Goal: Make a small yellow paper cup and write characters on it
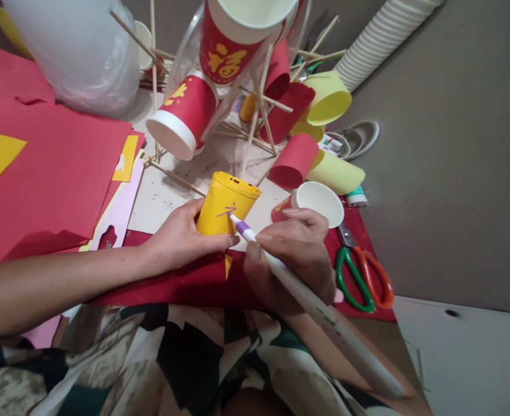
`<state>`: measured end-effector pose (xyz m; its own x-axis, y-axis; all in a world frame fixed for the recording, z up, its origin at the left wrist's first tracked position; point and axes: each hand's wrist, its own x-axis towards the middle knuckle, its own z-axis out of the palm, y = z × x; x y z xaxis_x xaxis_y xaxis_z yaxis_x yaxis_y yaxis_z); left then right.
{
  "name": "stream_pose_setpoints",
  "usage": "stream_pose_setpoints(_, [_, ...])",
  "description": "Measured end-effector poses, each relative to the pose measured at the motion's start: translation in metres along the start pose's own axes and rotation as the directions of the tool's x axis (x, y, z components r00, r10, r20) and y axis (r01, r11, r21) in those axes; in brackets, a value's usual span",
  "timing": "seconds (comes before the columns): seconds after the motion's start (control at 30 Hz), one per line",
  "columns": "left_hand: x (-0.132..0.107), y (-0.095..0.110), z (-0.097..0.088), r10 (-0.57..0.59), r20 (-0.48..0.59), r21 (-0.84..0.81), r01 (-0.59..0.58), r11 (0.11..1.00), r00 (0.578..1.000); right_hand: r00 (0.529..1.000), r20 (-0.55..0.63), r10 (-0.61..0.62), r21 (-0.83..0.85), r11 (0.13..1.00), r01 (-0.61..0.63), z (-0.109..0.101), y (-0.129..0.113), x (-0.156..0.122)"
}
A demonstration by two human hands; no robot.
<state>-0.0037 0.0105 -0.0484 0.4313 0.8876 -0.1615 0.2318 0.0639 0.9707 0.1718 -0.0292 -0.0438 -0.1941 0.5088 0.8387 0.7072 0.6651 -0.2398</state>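
Observation:
My left hand (183, 234) is wrapped round the lower part of a yellow paper-covered cylinder (214, 199), which tilts slightly on the table. Purple strokes show on its side, and small dark marks run along its upper rim. Between the fingers of my right hand (294, 260) is a white felt-tip pen (320, 315) with a purple collar. Its tip meets the yellow surface at the end of the strokes. Just beyond my right hand a red and white paper cup (320, 202) lies on its side.
Red paper sheets (59, 173) are piled at left. Wooden sticks (259, 110), stacked paper cups (233, 52) and rolled paper tubes (294, 159) crowd the back. Scissors (359, 277) with green and orange handles lie at right, near a grey wall (454, 173).

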Motion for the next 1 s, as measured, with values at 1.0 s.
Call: stream_pose_setpoints(1.0, [0.0,-0.002,-0.002,-0.043,0.046,-0.068,0.046,0.997,0.998,0.978,-0.19,0.091,0.099,0.992,-0.073,-0.002,-0.002,0.001])
